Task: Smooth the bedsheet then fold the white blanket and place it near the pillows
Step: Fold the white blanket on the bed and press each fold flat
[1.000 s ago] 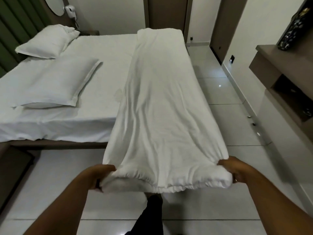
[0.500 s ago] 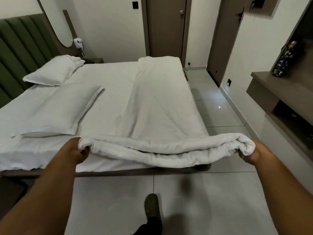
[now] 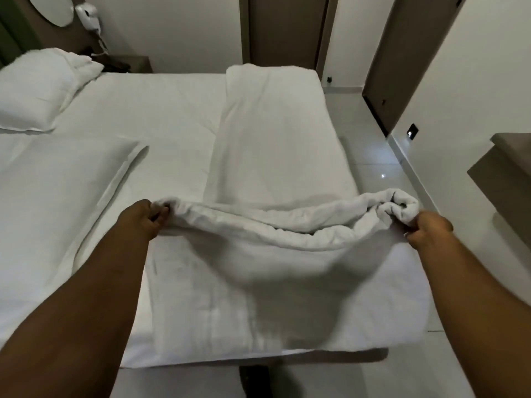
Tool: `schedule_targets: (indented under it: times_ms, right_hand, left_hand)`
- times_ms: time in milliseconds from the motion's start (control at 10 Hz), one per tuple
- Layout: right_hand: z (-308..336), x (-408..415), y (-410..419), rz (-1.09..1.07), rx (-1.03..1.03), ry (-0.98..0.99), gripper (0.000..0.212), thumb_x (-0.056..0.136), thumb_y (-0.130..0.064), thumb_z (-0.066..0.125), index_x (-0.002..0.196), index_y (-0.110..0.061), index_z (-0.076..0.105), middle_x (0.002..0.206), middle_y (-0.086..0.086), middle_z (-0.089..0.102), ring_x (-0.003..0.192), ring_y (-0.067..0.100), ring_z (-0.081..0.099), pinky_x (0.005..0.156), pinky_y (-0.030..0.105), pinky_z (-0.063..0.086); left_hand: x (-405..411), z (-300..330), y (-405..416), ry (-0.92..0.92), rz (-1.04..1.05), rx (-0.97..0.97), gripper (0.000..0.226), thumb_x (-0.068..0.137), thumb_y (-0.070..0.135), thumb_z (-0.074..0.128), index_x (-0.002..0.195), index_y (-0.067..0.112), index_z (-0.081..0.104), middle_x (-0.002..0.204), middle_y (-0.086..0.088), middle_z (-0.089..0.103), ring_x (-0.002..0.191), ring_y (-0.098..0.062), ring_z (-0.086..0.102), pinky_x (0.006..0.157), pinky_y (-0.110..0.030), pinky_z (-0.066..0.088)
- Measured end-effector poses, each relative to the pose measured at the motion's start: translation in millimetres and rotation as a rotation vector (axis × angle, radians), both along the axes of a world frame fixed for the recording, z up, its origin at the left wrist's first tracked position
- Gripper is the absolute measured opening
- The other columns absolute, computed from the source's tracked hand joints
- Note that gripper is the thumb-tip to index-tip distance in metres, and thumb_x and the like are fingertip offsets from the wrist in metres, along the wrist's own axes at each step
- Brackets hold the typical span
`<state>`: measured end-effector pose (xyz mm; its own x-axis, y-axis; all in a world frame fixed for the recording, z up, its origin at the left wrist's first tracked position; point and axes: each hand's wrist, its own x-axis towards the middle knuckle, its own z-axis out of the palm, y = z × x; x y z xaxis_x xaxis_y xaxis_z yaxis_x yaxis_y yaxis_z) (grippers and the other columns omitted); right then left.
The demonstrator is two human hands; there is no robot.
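The white blanket [image 3: 275, 145] lies as a long folded strip along the right side of the bed, over the smooth white bedsheet [image 3: 161, 110]. Its near end is doubled back over itself above the bed's near part. My left hand [image 3: 145, 216] grips the left corner of that lifted edge. At the right corner, my right hand [image 3: 428, 231] is closed on bunched fabric. Two white pillows sit at the left: one [image 3: 54, 179] close to my left arm, the other [image 3: 34, 87] further back by the headboard.
Grey tiled floor [image 3: 382, 156] runs along the bed's right side, ending at brown doors at the back. A brown shelf unit [image 3: 502, 168] juts out at the right. A wall-mounted white device [image 3: 87, 15] and a nightstand [image 3: 135, 63] stand behind the bed.
Both hands have carried the blanket's near end up from below the bed edge and forward over the bed, doubling the strip over. I have stepped closer to the bed.
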<state>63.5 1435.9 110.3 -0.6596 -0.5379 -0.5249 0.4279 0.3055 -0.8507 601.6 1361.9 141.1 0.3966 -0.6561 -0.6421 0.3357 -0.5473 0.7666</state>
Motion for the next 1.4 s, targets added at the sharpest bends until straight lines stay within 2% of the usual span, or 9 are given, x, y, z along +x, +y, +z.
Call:
schedule_targets:
  times_ms: [100, 300, 400, 500, 600, 800, 1000, 1200, 1400]
  right_hand:
    - [-20, 13, -25, 0.052, 0.099, 0.059, 0.032, 0.096, -0.001, 0.039, 0.125, -0.007, 0.051, 0.099, 0.008, 0.057, 0.076, 0.017, 0.063, 0.061, 0.027, 0.058]
    - [-79, 60, -51, 0.597, 0.45, 0.727, 0.06, 0.085, -0.013, 0.061, 0.143, -0.01, 0.044, 0.13, 0.013, 0.055, 0.123, 0.032, 0.052, 0.105, 0.039, 0.041]
    - [-109, 79, -79, 1.108, 0.514, 1.095, 0.078, 0.087, -0.011, 0.058, 0.154, -0.018, 0.019, 0.16, 0.012, 0.023, 0.147, 0.031, 0.021, 0.113, 0.047, 0.031]
    - [-140, 76, -109, 1.364, 0.583, 1.345, 0.085, 0.089, -0.017, 0.056, 0.156, -0.024, 0.003, 0.165, 0.008, 0.003, 0.15, 0.033, 0.0, 0.116, 0.055, 0.022]
    - [-185, 62, -147, 1.588, 0.732, 1.366, 0.085, 0.09, -0.045, 0.054, 0.155, -0.028, 0.001, 0.163, 0.0, 0.01, 0.15, 0.035, 0.002, 0.114, 0.063, -0.001]
    - [-181, 46, -167, 1.688, 0.705, 1.365, 0.047, 0.073, -0.047, 0.065, 0.112, -0.025, 0.052, 0.11, 0.002, 0.066, 0.111, 0.031, 0.058, 0.106, 0.056, 0.031]
    - [-155, 33, -278, 1.223, 0.476, 1.681, 0.05, 0.073, -0.028, 0.071, 0.119, -0.016, 0.054, 0.119, 0.016, 0.058, 0.118, 0.04, 0.049, 0.108, 0.059, 0.028]
    - [-202, 54, -253, 1.01, 0.452, 1.629, 0.078, 0.091, -0.042, 0.05, 0.155, -0.019, 0.012, 0.161, 0.024, 0.007, 0.149, 0.042, 0.003, 0.113, 0.067, 0.005]
    - [-245, 129, -188, 1.226, 0.227, 1.501, 0.06, 0.099, -0.053, 0.026, 0.148, -0.02, 0.041, 0.157, 0.013, 0.032, 0.146, 0.032, 0.027, 0.112, 0.064, 0.02]
  left_hand:
    - [2, -45, -47, -0.063, -0.031, 0.006, 0.006, 0.096, 0.008, 0.052, 0.099, 0.003, 0.053, 0.094, -0.013, 0.051, 0.063, -0.021, 0.063, 0.046, -0.026, 0.054]
    - [-72, -112, -75, -0.878, -0.971, -0.043, 0.076, 0.076, 0.042, 0.078, 0.141, 0.018, 0.048, 0.14, -0.014, 0.053, 0.126, -0.031, 0.053, 0.106, -0.043, 0.044]
    - [-120, -144, -77, -1.199, -1.583, -0.111, 0.101, 0.069, 0.063, 0.074, 0.15, 0.021, 0.031, 0.153, -0.009, 0.038, 0.141, -0.028, 0.035, 0.112, -0.042, 0.035]
    - [-139, -172, -96, -1.335, -1.75, -0.088, 0.116, 0.058, 0.076, 0.071, 0.15, 0.021, 0.026, 0.149, -0.006, 0.041, 0.138, -0.027, 0.037, 0.111, -0.043, 0.035]
    - [-151, -208, -120, -1.34, -1.786, 0.109, 0.119, 0.037, 0.086, 0.068, 0.135, 0.024, 0.04, 0.126, -0.001, 0.058, 0.116, -0.024, 0.054, 0.098, -0.041, 0.041]
    - [-164, -206, -157, -1.29, -1.873, 0.254, 0.081, 0.044, 0.078, 0.076, 0.106, 0.027, 0.061, 0.1, 0.005, 0.067, 0.086, -0.019, 0.06, 0.071, -0.032, 0.046]
    - [-167, -187, -259, -1.488, -1.45, -0.058, 0.079, 0.052, 0.071, 0.077, 0.113, 0.025, 0.055, 0.11, -0.004, 0.066, 0.099, -0.031, 0.061, 0.081, -0.041, 0.046]
    - [-169, -222, -240, -1.61, -1.26, -0.361, 0.099, 0.073, 0.068, 0.064, 0.151, 0.017, 0.03, 0.159, -0.018, 0.025, 0.147, -0.041, 0.02, 0.114, -0.057, 0.022]
    - [-185, -290, -126, -1.603, -1.323, -0.474, 0.082, 0.088, 0.074, 0.027, 0.151, 0.022, 0.034, 0.162, -0.008, 0.02, 0.15, -0.032, 0.015, 0.118, -0.058, 0.013]
